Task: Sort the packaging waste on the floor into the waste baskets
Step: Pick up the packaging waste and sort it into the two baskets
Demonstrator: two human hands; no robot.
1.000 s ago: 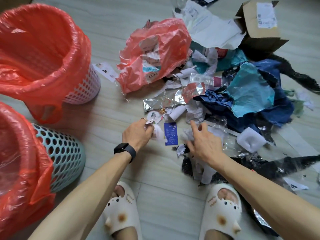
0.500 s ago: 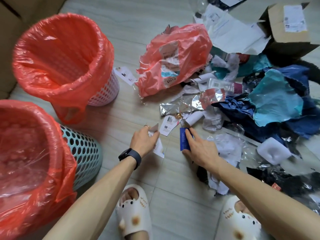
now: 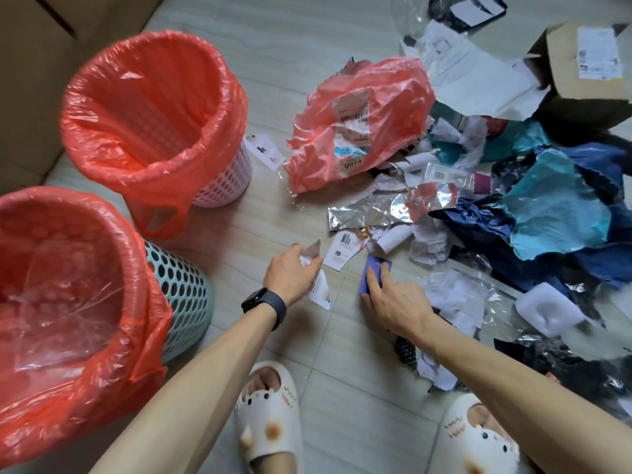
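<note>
Right hand (image 3: 393, 299) has shifted off the heap onto the blue card (image 3: 372, 268); sorting is at an early stage.
Nearest: left hand (image 3: 290, 273) clutches a few paper scraps (image 3: 318, 289); the right lays its fingers over the card on the floor, thumb at its near edge, apparently pinching it up. Between them lies a loose white tag (image 3: 340, 251). Left: teal basket (image 3: 184, 292), red-lined, holding only clear film; beyond it the pink basket (image 3: 225, 179), in which no contents show. Farther right: foil (image 3: 369, 210), red bag (image 3: 359, 121), blue wrapping (image 3: 554, 206), cardboard box (image 3: 581, 63), all unsorted. Judged: most of the waste remains.
</note>
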